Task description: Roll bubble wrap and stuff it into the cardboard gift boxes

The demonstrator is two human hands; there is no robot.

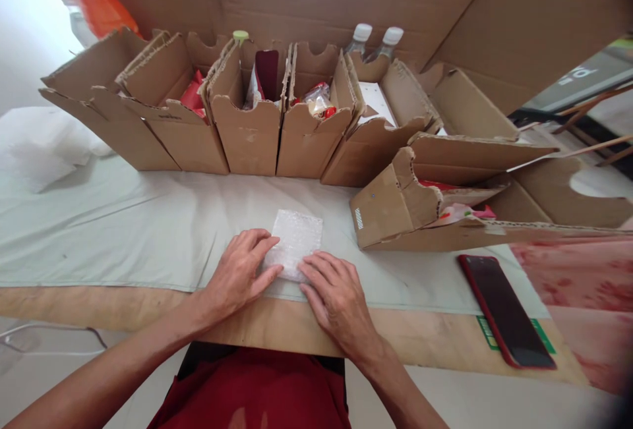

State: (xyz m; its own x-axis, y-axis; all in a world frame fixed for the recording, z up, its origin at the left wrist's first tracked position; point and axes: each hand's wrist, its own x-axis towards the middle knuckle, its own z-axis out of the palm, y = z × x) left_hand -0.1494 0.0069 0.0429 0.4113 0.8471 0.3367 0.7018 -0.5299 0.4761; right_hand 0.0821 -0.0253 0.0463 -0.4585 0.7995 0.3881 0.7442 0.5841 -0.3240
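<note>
Bubble wrap [299, 236] lies flat on the desk [410, 333]. The left hand [241, 267], thumb and fingers spread, touches its left side; the right hand [340, 289], loosely open, rests on its near right corner.

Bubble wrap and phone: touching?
Apart. The head view plainly shows cloth between the bubble wrap and the phone; the right hand is between them too.
</note>
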